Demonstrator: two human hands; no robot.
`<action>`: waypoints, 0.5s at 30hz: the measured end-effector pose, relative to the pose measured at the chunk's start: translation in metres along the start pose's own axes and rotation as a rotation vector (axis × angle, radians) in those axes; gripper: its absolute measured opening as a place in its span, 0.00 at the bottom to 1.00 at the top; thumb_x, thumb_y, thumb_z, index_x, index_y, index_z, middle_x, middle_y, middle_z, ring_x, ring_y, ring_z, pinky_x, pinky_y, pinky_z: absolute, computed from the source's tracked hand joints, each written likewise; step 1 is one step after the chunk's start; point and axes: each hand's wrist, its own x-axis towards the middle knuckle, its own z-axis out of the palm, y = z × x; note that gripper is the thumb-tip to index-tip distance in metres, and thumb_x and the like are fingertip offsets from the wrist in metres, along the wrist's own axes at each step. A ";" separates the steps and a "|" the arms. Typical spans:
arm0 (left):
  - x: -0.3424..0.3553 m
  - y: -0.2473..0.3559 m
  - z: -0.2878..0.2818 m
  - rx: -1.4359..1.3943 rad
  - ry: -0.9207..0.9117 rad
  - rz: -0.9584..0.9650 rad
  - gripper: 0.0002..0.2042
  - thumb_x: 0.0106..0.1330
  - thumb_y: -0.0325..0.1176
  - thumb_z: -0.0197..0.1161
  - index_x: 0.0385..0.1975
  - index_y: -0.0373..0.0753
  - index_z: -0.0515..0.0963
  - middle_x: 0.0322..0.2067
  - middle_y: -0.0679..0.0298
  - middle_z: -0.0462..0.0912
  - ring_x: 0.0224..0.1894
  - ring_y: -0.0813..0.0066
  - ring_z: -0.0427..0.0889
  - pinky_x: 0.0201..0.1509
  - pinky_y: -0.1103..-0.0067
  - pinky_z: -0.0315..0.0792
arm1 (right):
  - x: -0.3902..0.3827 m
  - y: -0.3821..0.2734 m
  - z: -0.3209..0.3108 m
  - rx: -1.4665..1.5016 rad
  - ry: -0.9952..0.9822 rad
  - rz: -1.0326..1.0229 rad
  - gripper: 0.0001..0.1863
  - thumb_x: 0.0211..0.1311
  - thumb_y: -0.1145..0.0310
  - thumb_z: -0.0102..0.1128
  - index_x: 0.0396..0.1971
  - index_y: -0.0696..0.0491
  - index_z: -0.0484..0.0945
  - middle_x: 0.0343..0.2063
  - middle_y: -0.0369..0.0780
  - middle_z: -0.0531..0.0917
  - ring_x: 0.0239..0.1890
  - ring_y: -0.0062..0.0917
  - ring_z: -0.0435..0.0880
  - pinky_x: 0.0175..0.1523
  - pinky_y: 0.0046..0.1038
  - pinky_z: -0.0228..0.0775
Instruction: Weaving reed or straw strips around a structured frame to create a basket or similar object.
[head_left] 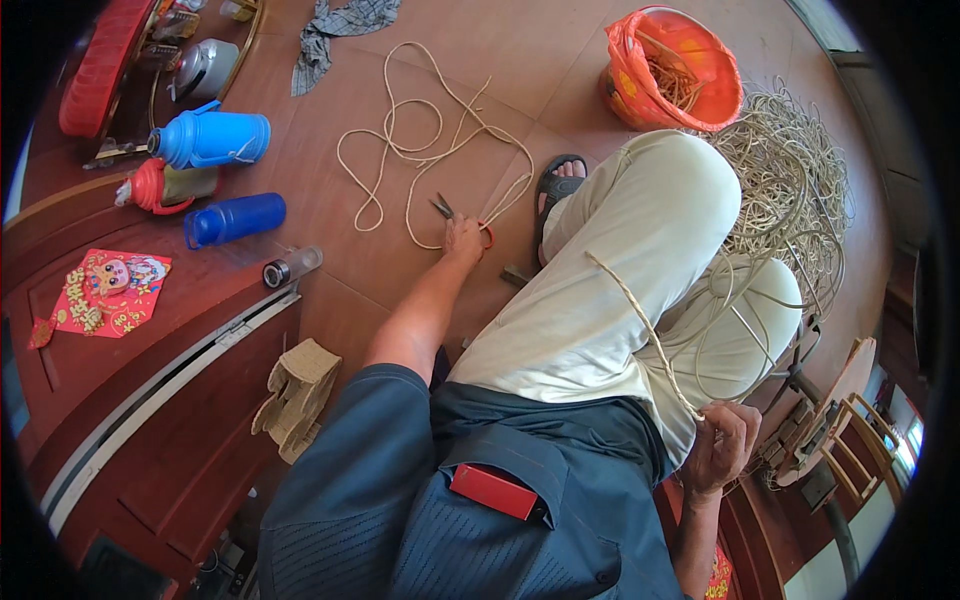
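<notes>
Down on the tiled floor, my left hand (463,240) is closed on a pair of scissors (487,236) with orange-red handles. Their dark blades point away and to the left, slightly apart. A long pale cord (408,152) lies in loose loops on the floor just beyond that hand. At my right side, my right hand (722,440) pinches one end of a short braided rope (648,332), which slants across my trouser leg with its other end free. Thinner pale strands (745,300) hang over my right knee and run to a big tangled heap of cord (790,165).
Beyond my knee stands a bucket (622,85) lined with an orange-red bag, short cord pieces inside. Blue flask (225,138), blue bottle (240,218) and red-topped jug (165,187) are at the left. A grey cloth (335,38) lies at the back; a wooden-topped stand (815,420) is at the right.
</notes>
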 end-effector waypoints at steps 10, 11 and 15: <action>-0.014 -0.036 0.003 0.185 -0.178 -0.011 0.11 0.71 0.30 0.66 0.51 0.39 0.87 0.56 0.50 0.86 0.60 0.48 0.84 0.65 0.59 0.79 | 0.004 -0.002 0.002 -0.041 0.023 -0.047 0.11 0.60 0.85 0.69 0.38 0.54 0.80 0.34 0.42 0.84 0.38 0.35 0.82 0.46 0.35 0.76; -0.014 -0.040 0.006 0.181 -0.169 -0.020 0.11 0.71 0.30 0.66 0.51 0.39 0.87 0.56 0.50 0.86 0.60 0.48 0.84 0.65 0.59 0.79 | 0.004 -0.002 0.002 -0.030 0.032 -0.048 0.11 0.61 0.85 0.69 0.39 0.54 0.80 0.34 0.42 0.84 0.39 0.35 0.82 0.46 0.35 0.76; -0.012 -0.056 0.013 -0.195 -0.103 -0.030 0.09 0.71 0.30 0.61 0.43 0.41 0.88 0.45 0.45 0.90 0.49 0.46 0.90 0.58 0.55 0.82 | 0.005 -0.003 0.003 -0.028 0.030 -0.059 0.11 0.61 0.85 0.69 0.39 0.54 0.80 0.35 0.41 0.84 0.39 0.35 0.82 0.47 0.36 0.75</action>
